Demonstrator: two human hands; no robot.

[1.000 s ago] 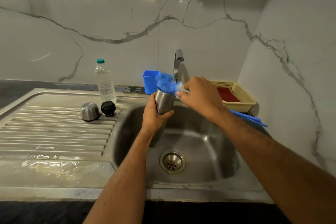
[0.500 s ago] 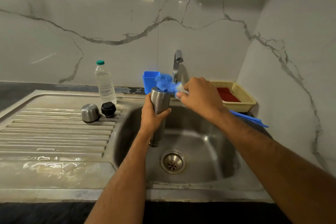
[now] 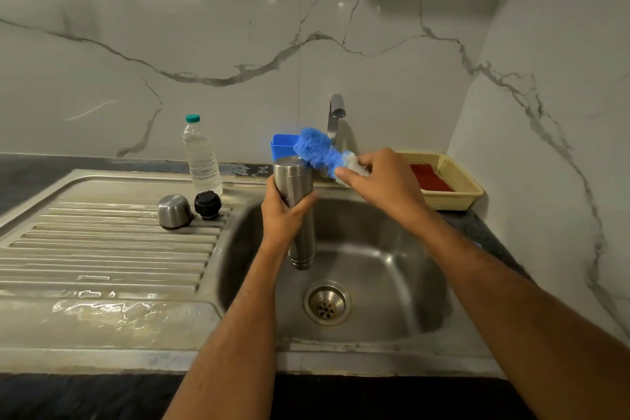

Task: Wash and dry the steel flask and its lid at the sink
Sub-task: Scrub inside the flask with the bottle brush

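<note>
My left hand point(image 3: 284, 215) grips the steel flask point(image 3: 296, 187) upright over the sink basin point(image 3: 392, 269). My right hand point(image 3: 385, 181) holds a blue and white bottle brush point(image 3: 317, 150) by its bristle end, just above and to the right of the flask's top. The brush's blue handle runs back under my right forearm. On the draining board point(image 3: 102, 249) to the left stand the steel cup lid point(image 3: 174, 211) and the black stopper point(image 3: 208, 204), side by side.
A clear water bottle point(image 3: 201, 160) with a green cap stands behind the lids. The tap point(image 3: 335, 116) rises behind the basin, with a blue tub point(image 3: 283, 147) at its left. A yellow basket point(image 3: 453, 181) holding something red sits at the right, by the side wall.
My left hand has brought the flask from tilted to upright. The brush head has come out of the flask's mouth and now sits higher, to its right.
</note>
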